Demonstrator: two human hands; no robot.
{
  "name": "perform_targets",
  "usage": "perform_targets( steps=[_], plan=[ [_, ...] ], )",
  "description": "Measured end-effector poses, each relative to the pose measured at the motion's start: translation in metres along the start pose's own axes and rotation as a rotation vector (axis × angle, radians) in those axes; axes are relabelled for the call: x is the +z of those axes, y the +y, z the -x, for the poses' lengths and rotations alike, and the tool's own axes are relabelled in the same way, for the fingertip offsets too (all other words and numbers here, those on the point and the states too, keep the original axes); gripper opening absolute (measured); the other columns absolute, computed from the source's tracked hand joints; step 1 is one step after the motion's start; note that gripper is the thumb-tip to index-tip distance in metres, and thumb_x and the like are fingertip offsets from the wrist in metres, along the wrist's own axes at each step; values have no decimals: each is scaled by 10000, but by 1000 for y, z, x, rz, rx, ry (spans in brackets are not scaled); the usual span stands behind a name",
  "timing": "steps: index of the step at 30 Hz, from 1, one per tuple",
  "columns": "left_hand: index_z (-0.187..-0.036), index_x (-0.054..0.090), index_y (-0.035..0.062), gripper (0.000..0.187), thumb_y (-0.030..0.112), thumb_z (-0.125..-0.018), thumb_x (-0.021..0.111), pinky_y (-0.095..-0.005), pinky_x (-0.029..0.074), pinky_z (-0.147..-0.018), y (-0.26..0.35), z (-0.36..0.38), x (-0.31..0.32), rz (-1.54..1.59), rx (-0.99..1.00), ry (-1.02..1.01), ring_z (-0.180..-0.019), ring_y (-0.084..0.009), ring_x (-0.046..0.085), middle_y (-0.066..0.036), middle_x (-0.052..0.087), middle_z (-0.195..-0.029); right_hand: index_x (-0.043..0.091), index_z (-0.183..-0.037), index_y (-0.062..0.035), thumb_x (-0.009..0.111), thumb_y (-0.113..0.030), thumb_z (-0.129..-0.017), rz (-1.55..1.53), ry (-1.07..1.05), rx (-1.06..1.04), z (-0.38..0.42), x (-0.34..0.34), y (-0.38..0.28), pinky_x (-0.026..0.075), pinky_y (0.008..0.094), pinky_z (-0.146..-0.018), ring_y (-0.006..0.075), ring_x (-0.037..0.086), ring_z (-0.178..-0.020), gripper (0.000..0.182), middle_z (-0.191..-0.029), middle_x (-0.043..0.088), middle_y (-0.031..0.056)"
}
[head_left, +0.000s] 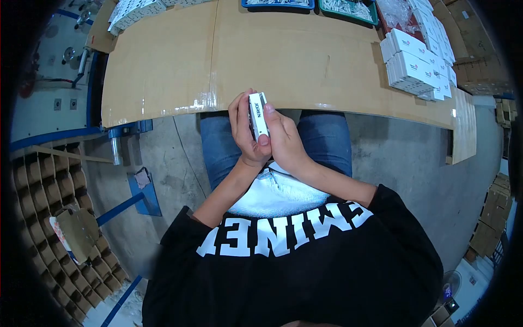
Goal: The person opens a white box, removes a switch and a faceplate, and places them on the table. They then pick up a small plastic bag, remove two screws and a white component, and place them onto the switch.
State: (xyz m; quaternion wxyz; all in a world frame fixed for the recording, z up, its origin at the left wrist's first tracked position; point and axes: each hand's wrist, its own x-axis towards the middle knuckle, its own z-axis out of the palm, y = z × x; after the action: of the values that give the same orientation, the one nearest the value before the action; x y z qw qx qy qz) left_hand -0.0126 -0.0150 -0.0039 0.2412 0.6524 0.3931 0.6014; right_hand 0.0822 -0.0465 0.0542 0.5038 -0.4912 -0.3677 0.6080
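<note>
The fingers (pixel 265 122) of both hands were closed around a small white box (pixel 258 115), held on edge just in front of the table (pixel 218 65), above the lap. The left hand (pixel 245 131) cupped one side; the right hand (pixel 283 141) pressed the other, thumb at its lower end. It looked like closing the box; seating the flap would call for a firm, steady pinch. Forearms converged, wrists bent. Stacked white boxes (pixel 417 68) sat far right.
</note>
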Motion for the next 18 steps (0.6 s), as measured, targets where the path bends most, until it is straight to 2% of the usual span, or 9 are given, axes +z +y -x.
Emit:
perform_targets(
  steps=[4, 6, 10, 11, 12, 13, 14, 16, 18],
  plan=[
    [-1478, 412, -120, 1034, 766, -944, 423, -467, 401, -1087, -1, -6, 6, 39, -133, -50, -1273, -401, 502, -300, 470, -1375, 643, -1034, 17, 336, -446, -1135, 69, -32, 19, -18, -15, 0, 486, 281, -773, 109, 571, -817, 565, -879, 643, 45],
    [-1555, 294, -96, 1038, 743, -961, 442, -460, 362, -1111, -2, -8, 2, 85, -120, -134, -1316, -392, 459, -289, 425, -1415, 653, -1054, 14, 348, -474, -1128, 106, -73, 82, -23, -25, -9, 500, 285, -816, 127, 597, -845, 580, -943, 672, 56],
    [-1625, 165, -8, 892, 600, -1040, 456, -398, 384, -1104, -4, -8, 7, 131, -271, -224, -1295, -297, 483, -217, 444, -1434, 662, -1224, 16, 449, -451, -1107, 139, -94, 133, -27, -46, -11, 499, 277, -855, 132, 613, -898, 527, -976, 686, 75],
    [-1616, 206, 20, 821, 587, -1060, 414, -393, 415, -1088, -4, -9, 8, 287, -442, -164, -1278, -284, 514, -189, 474, -1430, 600, -1366, 7, 556, -425, -1058, 364, -132, 72, -30, -57, -8, 509, 336, -942, 224, 651, -1054, 532, -1156, 676, 157],
    [-1607, 247, 48, 755, 575, -1080, 372, -388, 447, -1073, -3, -12, 9, 441, -612, -101, -1261, -271, 544, -160, 505, -1425, 600, -1366, 7, 556, -425, -1058, 364, -132, 74, -28, -62, -5, 509, 336, -942, 224, 651, -1054, 532, -1156, 676, 157],
    [-1598, 289, 76, 697, 562, -1099, 331, -383, 479, -1058, -1, -15, 9, 597, -782, -35, -1245, -258, 575, -132, 535, -1420, 567, -1411, -9, 599, -418, -1025, 643, -62, -184, -27, -64, -3, 494, 381, -999, 289, 620, -1162, 564, -1279, 618, 194],
    [-1598, 289, 76, 697, 562, -1099, 331, -383, 479, -1058, 3, -17, 8, 598, -784, -36, -1245, -258, 575, -132, 535, -1420, 533, -1456, -25, 641, -412, -991, 918, 12, -448, -26, -66, -2, 478, 427, -1055, 354, 590, -1270, 614, -1402, 560, 232],
    [-1537, 370, 89, 671, 588, -1093, 307, -402, 488, -1059, 15, -25, 5, 802, -1098, -20, -1229, -257, 604, -131, 563, -1397, 508, -1482, -37, 662, -421, -968, 916, -50, -552, -26, -66, -3, 444, 458, -1098, 389, 533, -1333, 659, -1485, 482, 240],
    [-1482, 426, 103, 643, 597, -1088, 313, -414, 491, -1058, 21, -23, 3, 843, -1156, -51, -1245, -243, 601, -125, 573, -1385, 483, -1507, -48, 682, -430, -945, 912, -114, -654, -28, -67, -2, 410, 490, -1141, 425, 477, -1396, 708, -1567, 405, 248]
  ],
)
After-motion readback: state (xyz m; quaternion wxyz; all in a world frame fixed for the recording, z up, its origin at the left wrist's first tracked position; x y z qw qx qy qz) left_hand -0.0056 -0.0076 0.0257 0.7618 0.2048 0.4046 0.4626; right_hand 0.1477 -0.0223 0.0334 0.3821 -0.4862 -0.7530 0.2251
